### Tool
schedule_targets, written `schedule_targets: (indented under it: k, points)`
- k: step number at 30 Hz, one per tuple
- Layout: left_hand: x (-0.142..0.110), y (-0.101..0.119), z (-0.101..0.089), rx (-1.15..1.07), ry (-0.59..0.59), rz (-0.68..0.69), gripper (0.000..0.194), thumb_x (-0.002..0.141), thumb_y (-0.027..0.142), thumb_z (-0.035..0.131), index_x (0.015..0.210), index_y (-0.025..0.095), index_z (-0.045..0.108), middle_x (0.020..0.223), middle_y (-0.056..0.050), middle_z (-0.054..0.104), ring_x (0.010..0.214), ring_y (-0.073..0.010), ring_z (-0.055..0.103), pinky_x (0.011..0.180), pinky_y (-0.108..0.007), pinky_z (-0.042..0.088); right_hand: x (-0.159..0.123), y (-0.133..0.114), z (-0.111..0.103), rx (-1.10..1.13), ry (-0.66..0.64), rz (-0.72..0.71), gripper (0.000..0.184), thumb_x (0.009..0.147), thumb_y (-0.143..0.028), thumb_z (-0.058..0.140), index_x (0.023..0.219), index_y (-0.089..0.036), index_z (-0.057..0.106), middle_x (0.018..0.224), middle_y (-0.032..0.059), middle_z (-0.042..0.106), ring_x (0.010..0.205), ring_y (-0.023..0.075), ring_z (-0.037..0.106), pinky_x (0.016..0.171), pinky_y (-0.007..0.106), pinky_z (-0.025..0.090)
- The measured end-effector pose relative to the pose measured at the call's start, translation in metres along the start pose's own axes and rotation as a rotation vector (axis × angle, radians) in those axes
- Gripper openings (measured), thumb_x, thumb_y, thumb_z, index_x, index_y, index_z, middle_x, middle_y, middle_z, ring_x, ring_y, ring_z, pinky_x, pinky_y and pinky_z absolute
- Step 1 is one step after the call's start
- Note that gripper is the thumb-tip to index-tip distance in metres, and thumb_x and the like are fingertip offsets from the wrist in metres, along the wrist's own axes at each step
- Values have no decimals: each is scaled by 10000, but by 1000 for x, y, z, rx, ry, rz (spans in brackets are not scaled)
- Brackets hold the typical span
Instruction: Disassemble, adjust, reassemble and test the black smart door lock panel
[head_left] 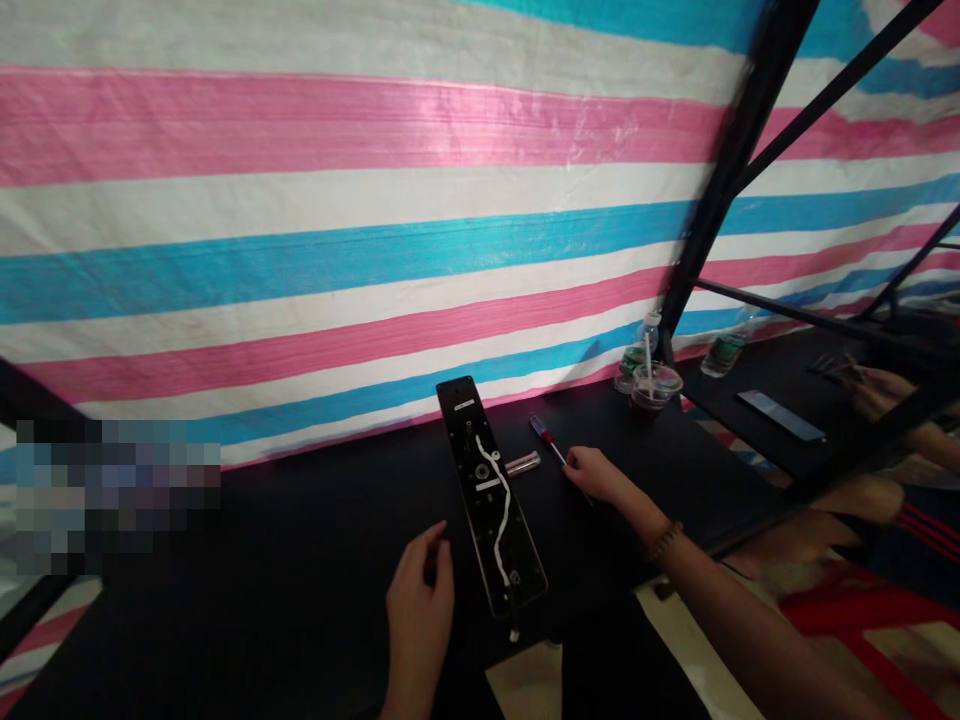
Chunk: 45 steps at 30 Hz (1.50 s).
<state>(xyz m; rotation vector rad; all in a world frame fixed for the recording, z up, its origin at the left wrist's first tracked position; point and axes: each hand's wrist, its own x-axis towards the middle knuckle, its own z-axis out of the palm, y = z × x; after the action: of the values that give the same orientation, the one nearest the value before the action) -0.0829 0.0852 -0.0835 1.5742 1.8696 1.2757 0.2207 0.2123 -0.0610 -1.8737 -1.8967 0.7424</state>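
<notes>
A long black panel point(469, 500), perhaps a door lock's back side, lies lengthwise on the black table. A white cable point(503, 520) runs along it, its connector hanging past the near end. Beside the panel's left edge is my left hand point(421, 582), thumb and forefinger apart, holding nothing. To the right of the panel, my right hand point(598, 474) has its fingers closed on the shaft of a screwdriver point(539, 429). The screwdriver's purple and red handle points away from me. Between panel and screwdriver lies a small clear, pinkish packet or tube point(523, 464).
A clear plastic cup with a straw point(655, 385) and a water bottle point(634, 358) stand at the back right. Striped sheeting point(337, 260) hangs behind the table point(300, 560). On the neighbouring table are a flat panel point(781, 414), a bottle point(724, 352) and another person's hands point(881, 395).
</notes>
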Motion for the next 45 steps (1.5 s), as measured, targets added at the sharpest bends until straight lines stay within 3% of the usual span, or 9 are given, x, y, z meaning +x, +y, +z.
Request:
schedule_targets:
  k: [3, 5, 8, 13, 18, 23, 30, 39, 45]
  points:
    - [58, -11, -12, 195, -52, 42, 374, 871, 379, 473, 1052, 160, 716, 1062, -116, 744, 996, -277, 690, 916, -411, 532, -19, -3, 4, 252, -65, 1, 223, 917, -301, 540, 755, -165, 608, 539, -45, 500, 466, 97, 450, 472, 225, 331]
    - [92, -18, -13, 313, -117, 70, 361, 870, 331, 466, 1055, 163, 725, 1089, -109, 746, 1017, -271, 685, 933, -395, 517, -42, -9, 11, 685, -65, -7, 290, 912, -435, 552, 773, -183, 578, 472, -91, 397, 394, 78, 339, 418, 213, 271]
    - [124, -26, -9, 460, -248, 134, 335, 862, 280, 487, 1043, 170, 746, 1087, -106, 750, 1029, -278, 675, 960, -393, 489, -84, -19, 24, 1193, 106, -33, 343, 792, -503, 716, 786, -191, 573, 640, -35, 579, 424, 65, 411, 417, 209, 319]
    - [138, -34, -2, 493, -338, 195, 310, 858, 305, 514, 967, 174, 773, 1047, -114, 736, 986, -273, 671, 925, -368, 487, -137, -21, 30, 1464, 286, -57, 255, 756, -365, 813, 861, -215, 635, 916, 52, 722, 768, 183, 690, 689, 303, 549]
    - [138, -33, 3, 501, -313, 203, 311, 853, 316, 497, 941, 186, 765, 1013, -110, 721, 967, -276, 664, 908, -383, 491, -152, -22, 21, 1479, 210, -68, 330, 897, -525, 631, 924, -199, 680, 1052, 144, 755, 940, 291, 736, 865, 468, 574]
    - [115, 6, -3, 115, -213, 93, 240, 762, 352, 584, 835, 179, 733, 908, -89, 747, 870, -261, 685, 877, -396, 526, -161, -49, 8, 1487, 194, -121, 314, 896, -522, 644, 918, -209, 656, 1131, 151, 745, 969, 296, 743, 876, 469, 590]
    - [19, 86, -20, -478, -228, -20, 193, 692, 358, 756, 749, 174, 738, 754, -55, 749, 701, -197, 706, 674, -269, 578, -168, -89, -2, 1549, 132, -274, 221, 951, -421, 612, 943, -207, 664, 1111, 141, 753, 932, 251, 754, 836, 399, 608]
    - [-14, 89, -25, -541, -109, -136, 204, 656, 353, 802, 742, 174, 760, 731, -53, 749, 649, -189, 703, 594, -231, 576, -175, -95, 8, 1503, 84, -318, 209, 989, -376, 552, 951, -200, 660, 1070, 139, 756, 896, 238, 752, 826, 405, 604]
    - [-15, 87, -31, -530, -192, -146, 199, 637, 360, 817, 719, 183, 777, 740, -57, 751, 669, -196, 701, 616, -239, 579, -178, -92, 3, 1469, 50, -323, 215, 988, -379, 558, 944, -195, 658, 1054, 144, 757, 873, 232, 750, 809, 411, 601]
